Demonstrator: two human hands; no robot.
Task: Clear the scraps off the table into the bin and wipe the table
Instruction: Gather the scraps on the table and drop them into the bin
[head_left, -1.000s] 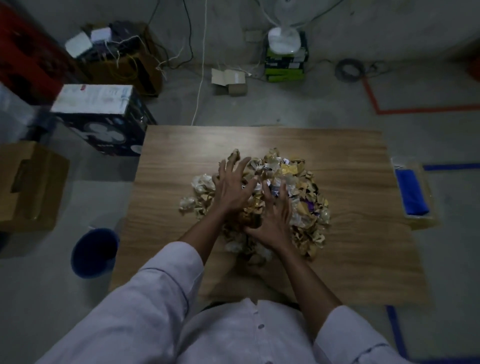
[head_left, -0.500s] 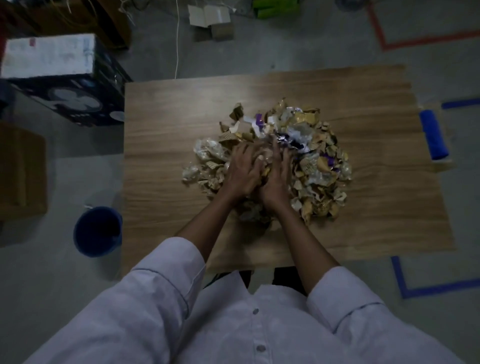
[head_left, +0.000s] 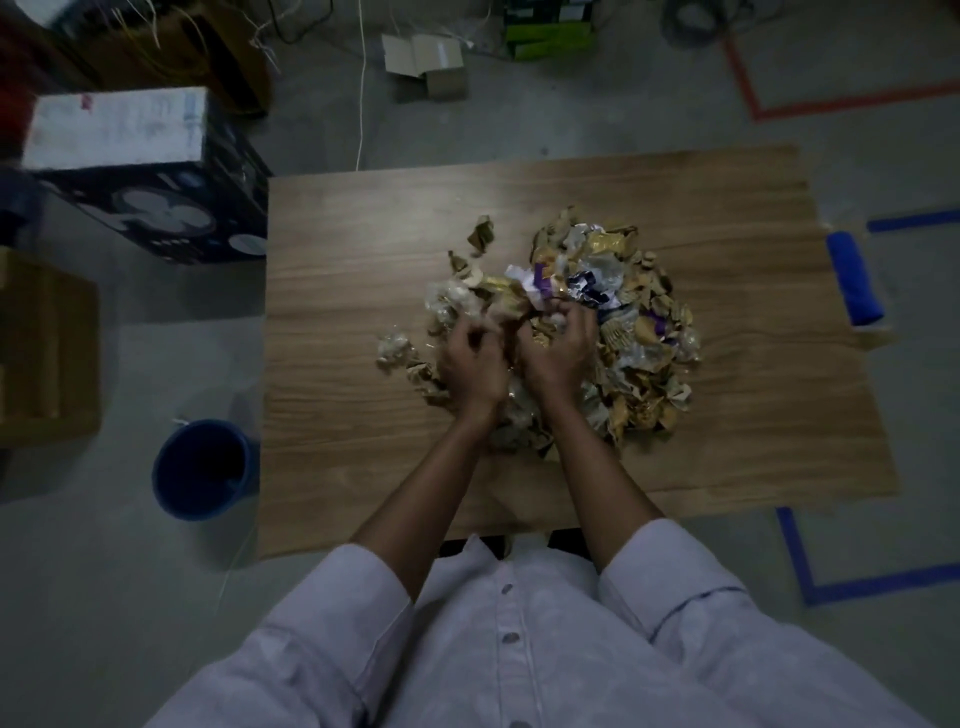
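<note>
On the grey floor, at the left, stood a black box with a fan printed on its side. A brown carton stood nearer. Farther away were a small open carton, green boxes and a thin white cable. Orange tape and blue tape marked the right part.

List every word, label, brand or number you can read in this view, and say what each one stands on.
No text here can be read.
White top of the dark printed cardboard box: faint print and a red mark, too blurred.
Green boxes on the floor: any lettering is too small and dim.
Crumpled gold, white and purple wrapper scraps: the print is creased and illegible.
</note>
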